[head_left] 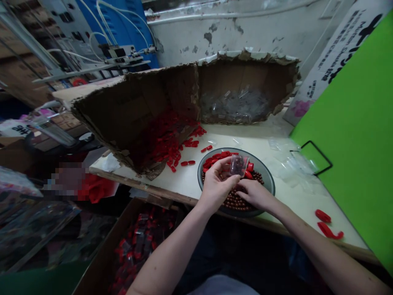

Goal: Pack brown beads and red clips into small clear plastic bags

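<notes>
A cream-topped workbench (264, 141) runs across the view, with a bright green board (346, 123) standing at its far right and a torn cardboard carton (153, 98) lying on its side at the far end. Taking the grey bowl (266, 174) as the landmark, the carton sits behind it and to the left, with a heap of clear plastic pieces (235, 104) in its right-hand compartment. Spilled red plastic pieces (167, 143) run out of its left-hand compartment towards the bowl. A cardboard box of bagged red items (138, 241) stands below the bench, in front of and to the left of the bowl. Loose clear bags (291, 164) lie just right of the bowl, and two curved red pieces (328, 224) lie farther right. Inside the bowl, red pieces (216, 159) lie on a mass of round brown beads (239, 200). Above them, the left hand (217, 184) has its fingers curled, pinching a small clear bag (238, 165). The right hand (256, 194) lies low over the beads just beside it, fingers relaxed and gripping nothing visible.
</notes>
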Demonstrator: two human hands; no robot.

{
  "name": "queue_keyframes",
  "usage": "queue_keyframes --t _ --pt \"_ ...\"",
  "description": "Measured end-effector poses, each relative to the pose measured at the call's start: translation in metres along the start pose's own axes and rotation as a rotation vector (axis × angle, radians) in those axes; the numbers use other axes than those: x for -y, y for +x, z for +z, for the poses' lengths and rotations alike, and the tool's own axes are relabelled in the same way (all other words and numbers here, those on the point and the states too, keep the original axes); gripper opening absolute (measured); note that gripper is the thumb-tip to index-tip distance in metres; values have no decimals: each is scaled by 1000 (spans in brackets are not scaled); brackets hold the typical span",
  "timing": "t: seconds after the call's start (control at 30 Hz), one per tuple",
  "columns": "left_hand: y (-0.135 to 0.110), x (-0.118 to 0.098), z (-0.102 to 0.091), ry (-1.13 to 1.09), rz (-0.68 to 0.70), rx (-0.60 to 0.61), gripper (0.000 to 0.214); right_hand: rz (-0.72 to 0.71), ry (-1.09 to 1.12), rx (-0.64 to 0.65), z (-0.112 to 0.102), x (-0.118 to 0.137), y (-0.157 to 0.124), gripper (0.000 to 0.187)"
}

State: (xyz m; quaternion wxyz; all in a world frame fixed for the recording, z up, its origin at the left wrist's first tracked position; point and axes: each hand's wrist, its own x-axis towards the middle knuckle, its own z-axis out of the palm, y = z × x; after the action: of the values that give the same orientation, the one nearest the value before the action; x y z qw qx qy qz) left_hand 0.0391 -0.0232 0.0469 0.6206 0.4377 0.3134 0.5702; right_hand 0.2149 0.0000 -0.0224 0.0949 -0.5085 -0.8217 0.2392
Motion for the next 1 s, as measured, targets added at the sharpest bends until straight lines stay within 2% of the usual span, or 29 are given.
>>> queue_keyframes --t 0.2,0.67,0.77,0.9,1.0 --pt "0 -1 -5 -15 -28 -31 45 -17 -11 -1 0 -2 0 13" --pt "13 7 -10 -53 -107 -39 44 -12 13 28 1 -6 0 17" --pt "15 10 -18 -47 -132 -57 44 -2 53 -50 -12 -10 0 20" --pt "17 18 -32 -42 -129 -94 33 155 9 -256 -37 -25 2 18" --pt "19 24 -41 -65 -122 -117 24 232 -49 -316 -47 -36 5 18"
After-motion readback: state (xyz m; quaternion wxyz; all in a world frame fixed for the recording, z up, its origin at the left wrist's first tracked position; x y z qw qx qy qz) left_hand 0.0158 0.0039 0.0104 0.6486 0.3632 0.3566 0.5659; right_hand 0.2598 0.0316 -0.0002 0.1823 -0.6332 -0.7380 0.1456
